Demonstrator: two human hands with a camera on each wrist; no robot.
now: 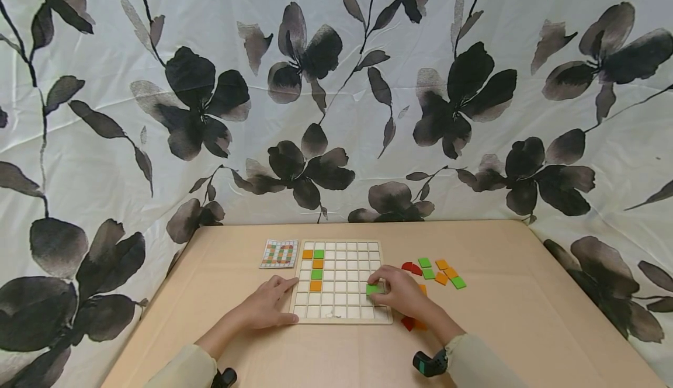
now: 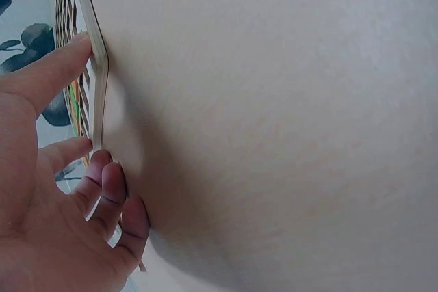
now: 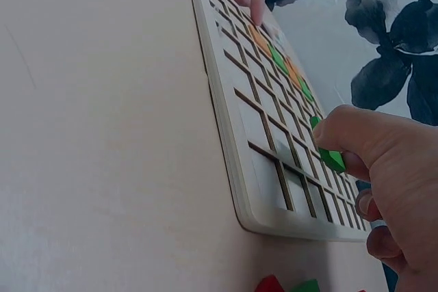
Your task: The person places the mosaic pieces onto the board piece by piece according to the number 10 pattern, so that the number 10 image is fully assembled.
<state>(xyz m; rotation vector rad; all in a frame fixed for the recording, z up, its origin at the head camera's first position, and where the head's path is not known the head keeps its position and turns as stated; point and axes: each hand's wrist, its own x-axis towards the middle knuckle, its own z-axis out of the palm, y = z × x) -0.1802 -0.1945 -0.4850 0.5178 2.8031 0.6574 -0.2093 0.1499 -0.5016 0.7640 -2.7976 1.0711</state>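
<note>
A white grid board (image 1: 342, 306) with a pale wooden frame lies on the table. Orange and green square tiles (image 1: 317, 274) fill a few cells in its left columns. My left hand (image 1: 265, 305) rests at the board's left edge, its thumb and index finger (image 2: 65, 152) touching the frame and the other fingers bent loosely beside it. Over the board's right side, my right hand (image 1: 402, 291) pinches a green square tile (image 3: 330, 152) between thumb and fingers. That tile is tilted and close above the grid.
A small card with a coloured grid pattern (image 1: 278, 253) lies left of the board. To the right are loose green tiles (image 1: 459, 283), orange tiles (image 1: 441, 278) and red rounded pieces (image 1: 412, 267). More red and orange pieces (image 1: 408, 322) sit under the right forearm. A floral cloth (image 1: 315, 113) hangs behind the table.
</note>
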